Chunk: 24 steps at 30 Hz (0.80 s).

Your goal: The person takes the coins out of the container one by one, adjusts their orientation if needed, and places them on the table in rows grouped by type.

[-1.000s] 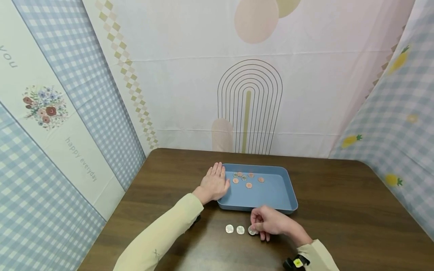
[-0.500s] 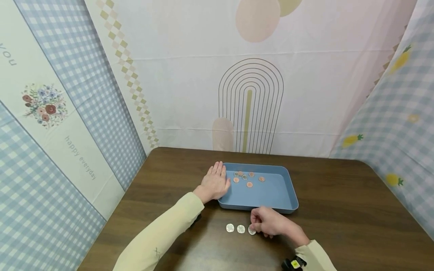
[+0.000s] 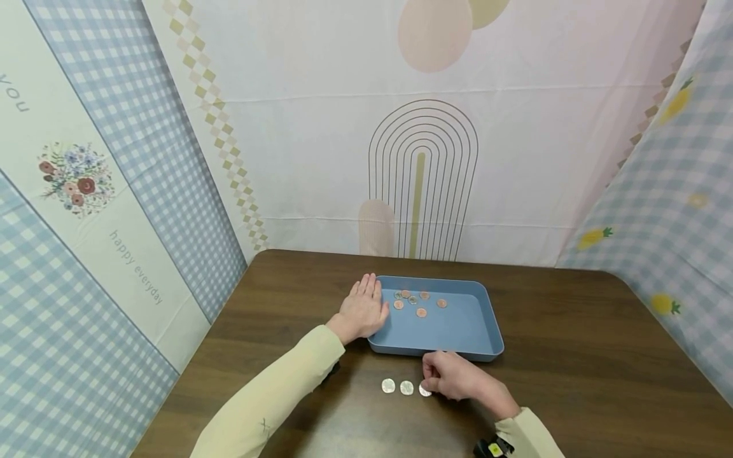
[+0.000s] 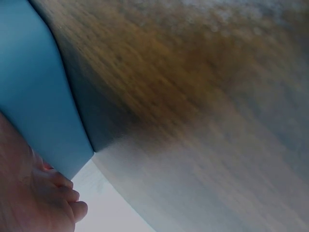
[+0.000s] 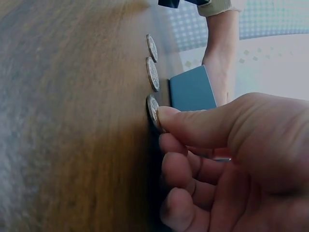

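In the head view, a row of three silver coins lies in front of a blue tray [image 3: 446,331]. My right hand [image 3: 458,376] is at the rightmost silver coin [image 3: 425,390], its thumb and index finger pinching that coin's edge. The right wrist view shows the thumb on this coin [image 5: 153,108], which lies flat or nearly so on the wood, with the other fingers curled. The middle coin [image 3: 406,387] and the left coin [image 3: 388,385] lie untouched. My left hand [image 3: 362,310] rests along the tray's left side with straight fingers, its thumb over the rim.
Inside the tray, several copper coins [image 3: 421,313] and a couple of duller coins [image 3: 413,299] lie towards the back left. Everything stands on a dark wooden table [image 3: 572,343]. Patterned cloths [image 3: 309,159] hang behind and at both sides.
The right hand's lower fingers, stretched toward me a second ago, have drawn in beneath the hand. Its thumb and index finger stay at the rightmost coin. The left hand and tray keep still.
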{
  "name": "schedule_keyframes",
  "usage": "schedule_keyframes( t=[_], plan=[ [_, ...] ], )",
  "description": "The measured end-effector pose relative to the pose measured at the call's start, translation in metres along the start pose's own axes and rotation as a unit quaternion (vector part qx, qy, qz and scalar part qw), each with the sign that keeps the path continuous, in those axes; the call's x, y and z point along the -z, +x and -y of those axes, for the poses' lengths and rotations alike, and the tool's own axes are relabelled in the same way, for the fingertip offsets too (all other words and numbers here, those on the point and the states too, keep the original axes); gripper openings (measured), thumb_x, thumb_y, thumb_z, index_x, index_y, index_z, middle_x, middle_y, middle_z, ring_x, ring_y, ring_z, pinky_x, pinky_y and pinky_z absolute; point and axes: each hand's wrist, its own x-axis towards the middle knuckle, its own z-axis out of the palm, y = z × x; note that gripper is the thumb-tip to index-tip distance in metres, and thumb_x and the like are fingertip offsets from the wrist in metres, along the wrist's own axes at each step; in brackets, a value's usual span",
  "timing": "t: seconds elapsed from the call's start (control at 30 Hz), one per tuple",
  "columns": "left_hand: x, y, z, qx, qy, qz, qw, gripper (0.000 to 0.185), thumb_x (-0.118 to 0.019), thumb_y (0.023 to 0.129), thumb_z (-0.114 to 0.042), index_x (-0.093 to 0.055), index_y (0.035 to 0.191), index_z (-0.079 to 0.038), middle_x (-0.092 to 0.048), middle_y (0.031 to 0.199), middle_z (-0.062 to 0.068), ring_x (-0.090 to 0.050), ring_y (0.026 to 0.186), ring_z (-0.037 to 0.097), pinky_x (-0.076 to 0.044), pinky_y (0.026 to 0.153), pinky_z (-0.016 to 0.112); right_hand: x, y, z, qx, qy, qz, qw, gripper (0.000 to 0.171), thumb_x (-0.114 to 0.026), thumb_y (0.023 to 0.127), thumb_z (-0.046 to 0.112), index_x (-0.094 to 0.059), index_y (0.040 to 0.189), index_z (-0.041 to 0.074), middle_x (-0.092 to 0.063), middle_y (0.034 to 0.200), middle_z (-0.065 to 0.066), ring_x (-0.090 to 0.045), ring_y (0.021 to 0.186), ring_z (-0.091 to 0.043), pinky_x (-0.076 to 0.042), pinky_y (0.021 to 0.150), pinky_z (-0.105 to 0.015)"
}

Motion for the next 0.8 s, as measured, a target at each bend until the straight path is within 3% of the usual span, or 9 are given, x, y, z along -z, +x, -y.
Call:
schedule_keyframes(
  t=[0.4,0.8],
  plan=[
    [0.0,-0.001,0.0,-0.002,0.003,-0.003,1.0,0.065,-0.022,0.104,-0.041,-0.023,0.155,0.0,-0.017,0.164,0.019,-0.015,0.153,0.03,-0.017,0.124,0.042,0.001,-0.001,-0.001,0.008,0.019,0.011,1.0,0.02,-0.064,0.093,0.014,-0.054,0.077,0.017,-0.051,0.057,0.008,-0.048,0.044,-0.006,-0.04,0.04,-0.023],
    [-0.001,-0.002,0.001,-0.005,0.005,0.0,1.0,0.064,-0.021,0.104,-0.04,-0.023,0.155,0.0,-0.016,0.164,0.018,-0.014,0.153,0.029,-0.016,0.124,0.041,0.017,-0.003,0.01,0.038,0.028,0.007,0.999,0.014,-0.058,0.098,0.014,-0.06,0.084,0.013,-0.058,0.066,0.002,-0.052,0.046,-0.006,-0.047,0.043,-0.026]
  ],
)
